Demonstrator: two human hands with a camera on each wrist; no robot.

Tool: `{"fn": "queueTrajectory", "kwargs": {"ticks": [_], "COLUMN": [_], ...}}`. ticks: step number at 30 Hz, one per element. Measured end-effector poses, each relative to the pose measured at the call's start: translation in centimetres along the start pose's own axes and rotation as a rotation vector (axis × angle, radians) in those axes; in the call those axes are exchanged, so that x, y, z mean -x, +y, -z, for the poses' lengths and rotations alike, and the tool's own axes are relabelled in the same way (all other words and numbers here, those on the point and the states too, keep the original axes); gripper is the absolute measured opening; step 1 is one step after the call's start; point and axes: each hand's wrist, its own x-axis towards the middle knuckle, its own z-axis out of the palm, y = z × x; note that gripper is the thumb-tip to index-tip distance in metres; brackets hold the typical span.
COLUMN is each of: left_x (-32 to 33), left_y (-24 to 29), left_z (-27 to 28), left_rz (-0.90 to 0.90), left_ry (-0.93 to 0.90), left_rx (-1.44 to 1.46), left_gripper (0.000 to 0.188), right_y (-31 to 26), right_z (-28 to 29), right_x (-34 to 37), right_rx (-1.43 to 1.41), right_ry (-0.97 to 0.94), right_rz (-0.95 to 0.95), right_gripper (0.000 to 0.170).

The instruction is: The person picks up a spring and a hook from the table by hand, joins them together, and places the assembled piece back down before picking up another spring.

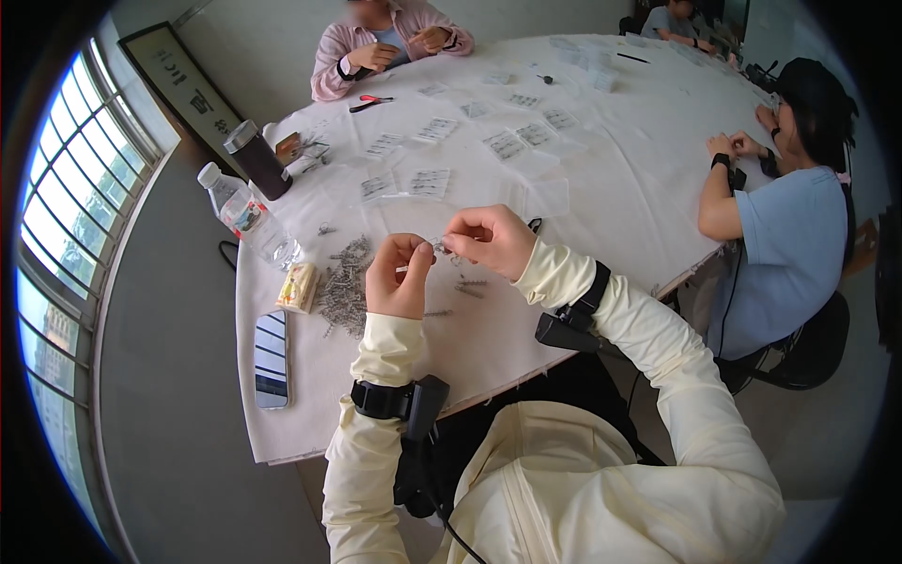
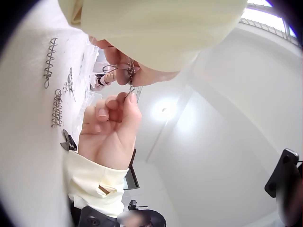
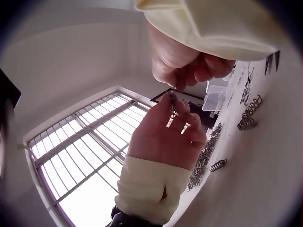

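Note:
The left hand pinches a small wire metal piece between thumb and fingers. Opposite it, the right hand has thumb and index finger together on the thin end of the metal, as the left wrist view shows. Both hands are raised over the table, fingertips nearly meeting; in the right wrist view the left hand is below the right hand. The exact joint between the wire parts is too small to tell. Beside the left hand lies a pile of metal springs, with a few loose springs under the hands.
A phone, a yellow-and-white packet, a plastic bottle and a dark flask stand or lie at left. Clear trays of small parts and red-handled pliers are farther back. Other people sit around the white-covered table.

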Motion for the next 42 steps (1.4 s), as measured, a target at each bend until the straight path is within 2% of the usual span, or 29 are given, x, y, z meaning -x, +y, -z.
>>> {"fn": "queueTrajectory", "kwargs": {"ticks": [5,7,12,21,32,42], "left_x": [0.2,0.1,-0.1,0.0,-0.1,0.3], "left_y": [0.8,0.5,0.5,1.1,0.7,1.5], "left_z": [-0.2,-0.4,-0.2,0.0,0.2,0.3], "left_rz": [0.079,-0.014,-0.053,-0.054,-0.065,0.037], "left_ry": [-0.060,0.004,0.014,0.007,0.023,-0.143], "left_rx": [0.013,0.024,0.040,-0.011,-0.059,0.062], "left_gripper": [0.009,0.011,0.011,0.009,0.010,0.011], "right_y": [0.3,0.3,0.3,0.5,1.0,1.4], "right_z": [-0.1,-0.1,0.0,0.0,0.0,0.0], "right_x": [-0.1,-0.1,-0.1,-0.2,-0.4,-0.3], "right_rx": [0.015,0.009,-0.071,-0.173,-0.157,-0.228], "right_ry": [0.022,0.018,-0.039,-0.078,-0.061,-0.117], "right_rz": [0.042,0.055,-0.097,-0.252,-0.192,-0.223], "right_gripper": [0.016,0.016,0.020,0.021,0.020,0.020]}}
